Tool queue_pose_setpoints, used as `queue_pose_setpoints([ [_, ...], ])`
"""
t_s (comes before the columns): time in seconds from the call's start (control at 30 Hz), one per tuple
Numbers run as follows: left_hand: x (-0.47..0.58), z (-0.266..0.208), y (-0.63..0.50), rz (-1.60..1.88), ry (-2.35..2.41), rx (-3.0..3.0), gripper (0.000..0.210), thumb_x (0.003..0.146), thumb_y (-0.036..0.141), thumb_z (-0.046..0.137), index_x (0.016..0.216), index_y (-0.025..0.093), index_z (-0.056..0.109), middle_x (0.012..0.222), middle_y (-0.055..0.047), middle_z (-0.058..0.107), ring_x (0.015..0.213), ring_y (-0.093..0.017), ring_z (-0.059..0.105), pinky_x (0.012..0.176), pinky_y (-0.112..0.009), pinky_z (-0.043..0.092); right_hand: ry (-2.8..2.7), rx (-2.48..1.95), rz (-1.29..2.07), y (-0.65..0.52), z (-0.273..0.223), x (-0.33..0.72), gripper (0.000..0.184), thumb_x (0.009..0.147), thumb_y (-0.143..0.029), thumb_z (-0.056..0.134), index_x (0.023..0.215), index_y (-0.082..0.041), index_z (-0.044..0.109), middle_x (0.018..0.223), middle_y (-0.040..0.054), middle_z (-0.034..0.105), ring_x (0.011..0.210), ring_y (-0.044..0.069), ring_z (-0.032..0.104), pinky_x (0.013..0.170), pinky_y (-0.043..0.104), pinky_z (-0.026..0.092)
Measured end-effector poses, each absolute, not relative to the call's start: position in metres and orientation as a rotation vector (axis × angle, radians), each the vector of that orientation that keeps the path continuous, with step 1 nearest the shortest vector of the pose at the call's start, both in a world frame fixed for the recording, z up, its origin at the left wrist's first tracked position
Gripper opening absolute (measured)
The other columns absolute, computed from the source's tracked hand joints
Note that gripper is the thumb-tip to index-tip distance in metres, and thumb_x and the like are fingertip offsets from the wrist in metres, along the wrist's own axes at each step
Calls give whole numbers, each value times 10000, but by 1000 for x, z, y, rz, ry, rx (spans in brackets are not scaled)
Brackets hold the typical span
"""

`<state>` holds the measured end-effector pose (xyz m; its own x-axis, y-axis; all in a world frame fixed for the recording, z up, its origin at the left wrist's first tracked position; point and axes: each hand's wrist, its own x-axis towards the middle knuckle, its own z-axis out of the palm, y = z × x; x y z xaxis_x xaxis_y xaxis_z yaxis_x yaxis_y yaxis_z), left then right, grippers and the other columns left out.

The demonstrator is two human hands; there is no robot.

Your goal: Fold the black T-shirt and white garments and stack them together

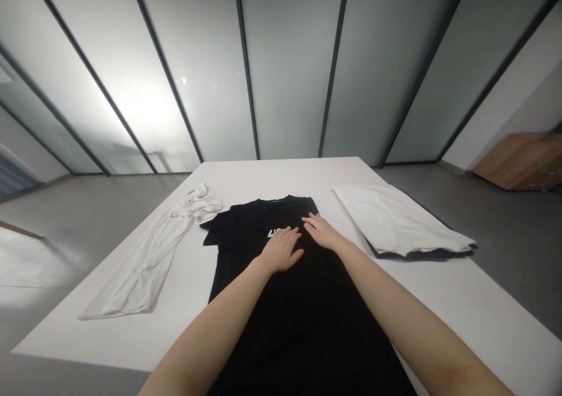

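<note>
A black T-shirt [246,226] lies spread on the white table, its neckline toward the far edge and its left sleeve sticking out to the side. White lettering on its chest is partly covered by my left hand [281,249], which rests flat on the cloth with the fingers stretched out. My right hand [322,231] lies flat near the shirt's right side, fingers extended, close to the left one. Neither hand grips the fabric. The right sleeve does not show. The lower part of the shirt merges with black cloth close to me.
On the left of the white table [281,173] lies a crumpled white garment [162,243]. A flat stack of folded garments [395,217], white over dark, sits at the right. Behind stand frosted glass panels [290,62]; a wooden cabinet [522,160] is at far right.
</note>
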<state>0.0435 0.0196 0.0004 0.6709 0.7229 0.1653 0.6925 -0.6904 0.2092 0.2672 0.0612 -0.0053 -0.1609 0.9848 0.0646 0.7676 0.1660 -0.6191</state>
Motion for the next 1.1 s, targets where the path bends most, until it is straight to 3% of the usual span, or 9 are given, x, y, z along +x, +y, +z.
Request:
queue_pose_setpoints([
  [0.13,44,1,19,348,1170,2756,565,1063,493,466,1528,175,519,1655,-131,480,1565,-315,393,1289,-509,318,-1364,-1300,1007,72,2,300,298,1010,-428,540,1190,-250,696,1366,97,717,1341,231,630,1200,424,439],
  [0.3,43,1,21,367,1165,2756,561,1058,499,466,1526,194,521,1657,-121,480,1567,-303,392,1291,-500,317,-888,-1236,1128,75,3,317,174,961,-417,559,1060,-275,573,1071,72,738,1023,208,736,937,384,620],
  [0.5,43,2,21,347,1167,2740,576,1056,504,459,1523,172,521,1653,-132,483,1564,-311,396,1291,-503,315,-1018,-1408,1137,77,14,330,224,854,-267,643,1075,-248,611,953,49,715,782,165,687,671,253,574],
  [0.6,44,2,21,356,1168,2740,569,1053,507,465,1522,189,522,1656,-123,481,1565,-308,395,1293,-507,310,-1302,-1586,1254,72,25,344,382,695,-123,742,1063,-204,681,793,7,699,589,130,597,522,212,446],
  [0.7,44,2,22,351,1166,2743,566,1053,505,462,1521,191,521,1661,-125,473,1570,-305,386,1298,-509,299,-1776,-1801,1305,65,32,351,549,640,-70,787,1165,-202,695,727,-39,691,514,114,561,501,215,390],
  [0.77,44,2,22,337,1164,2742,567,1056,506,455,1523,190,517,1663,-128,469,1573,-305,380,1299,-512,296,-1867,-1886,1201,64,33,350,453,674,-89,808,1107,-188,718,663,-49,668,494,109,541,507,221,378],
  [0.87,44,3,21,327,1169,2734,567,1059,506,448,1531,198,507,1670,-126,459,1575,-308,376,1295,-522,298,-1786,-1903,1114,66,32,345,98,782,-163,790,844,-168,714,566,-35,609,484,106,517,502,221,372],
  [0.97,44,4,20,339,1161,2732,564,1060,506,448,1537,211,505,1675,-116,454,1575,-309,376,1293,-524,303,-1668,-1876,1149,67,31,343,137,895,-242,729,796,-186,651,575,-11,606,531,128,587,513,211,444],
  [1.1,44,5,20,342,1152,2736,563,1058,502,452,1528,199,516,1666,-122,466,1572,-312,382,1295,-513,304,-1480,-1822,1248,63,29,341,127,998,-321,637,964,-217,573,710,21,679,666,185,722,612,282,603],
])
